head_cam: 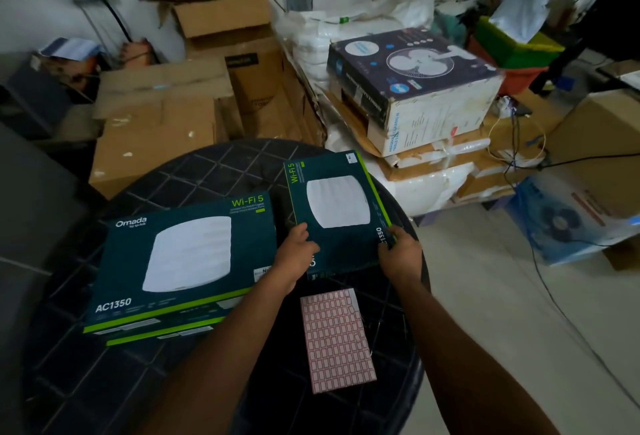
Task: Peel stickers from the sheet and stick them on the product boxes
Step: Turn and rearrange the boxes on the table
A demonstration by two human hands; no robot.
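Seemingly both hands, left hand [297,254] and right hand [398,251], gripping glossy rectangular box [334,206] above gridded sticker sheet [337,339].

Three dark green product boxes are counted on the round black table [145,382]: a stack of two [180,261] at the left and one single box [336,209] at the right. One sticker sheet [337,341] is seen. Two hands, left [294,256] and right [400,254], are present.
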